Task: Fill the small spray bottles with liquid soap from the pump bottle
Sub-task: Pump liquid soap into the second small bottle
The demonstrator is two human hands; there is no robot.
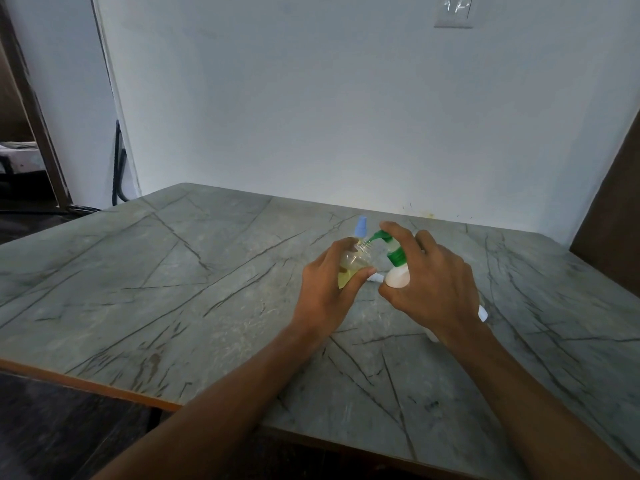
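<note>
My left hand [327, 289] grips a small clear spray bottle [353, 263] with no cap on; yellowish liquid fills its lower part. My right hand [429, 282] holds the white pump bottle [398, 277] with its green pump head [388, 239]. One finger rests on top of the pump. The green spout points into the small bottle's open neck. Behind them stands another small bottle with a light blue cap [361, 227], mostly hidden by my left hand. A white piece [375, 278] lies on the table between my hands.
The grey marble-patterned table [207, 289] has an orange front edge at the left. A white object [483, 313] shows partly behind my right wrist. A white wall stands close behind the table, a dark panel at the right.
</note>
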